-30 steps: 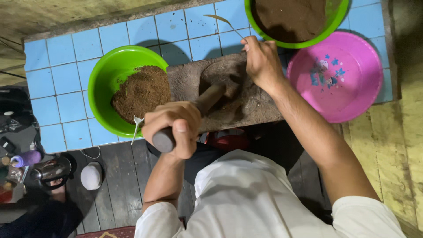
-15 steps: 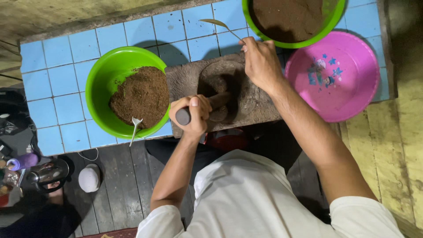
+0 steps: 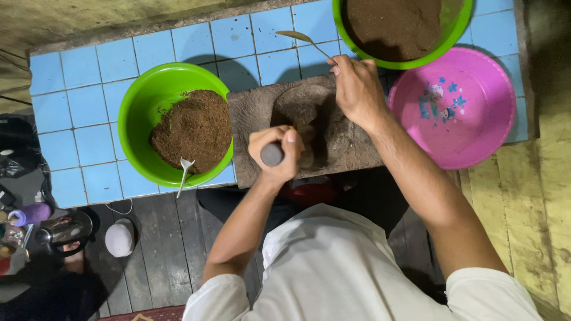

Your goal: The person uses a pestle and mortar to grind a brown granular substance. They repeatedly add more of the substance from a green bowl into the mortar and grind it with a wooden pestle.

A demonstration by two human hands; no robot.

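A flat stone mortar slab (image 3: 253, 113) lies on the blue tiled ledge (image 3: 89, 107), with a round hollow (image 3: 303, 110) in its middle. My left hand (image 3: 276, 151) grips a stone pestle (image 3: 272, 154) held nearly upright over the hollow. My right hand (image 3: 357, 89) rests on the slab's far right edge and holds a metal spoon (image 3: 300, 38) whose bowl points to the upper left. A green bowl (image 3: 137, 113) of brown ground matter stands left of the slab, a white spoon (image 3: 184, 172) stuck in it.
A second green bowl (image 3: 351, 41) of brown powder sits at the top right. A pink bowl (image 3: 470, 119) stands right of the slab. On the dark wooden floor lie a white cap (image 3: 120, 238), a kettle (image 3: 59, 232) and small items at the left.
My left hand has swung the pestle up from a slanted position into a nearly upright one over the hollow. My right hand has lifted a spoon at the slab's far edge.
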